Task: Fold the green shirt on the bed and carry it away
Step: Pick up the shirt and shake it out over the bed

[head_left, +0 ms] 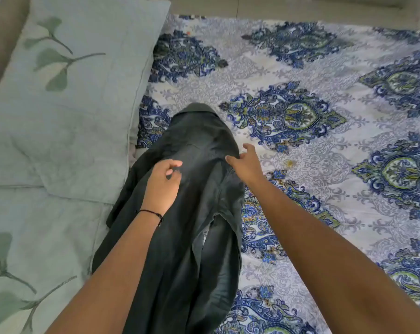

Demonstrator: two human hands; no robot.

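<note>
Currently the green shirt lies on the patterned bed sheet beside a leaf-print pillow, dark, creased and bunched into a long narrow heap, with one flap spilling off its left side. Its long axis runs away from the person, with the collar end at the far tip. The left hand rests over the cloth with fingers loosely curled and nothing visibly gripped, while the right hand touches the shirt's right edge with straightened fingers, thumb spread above the sheet.
</note>
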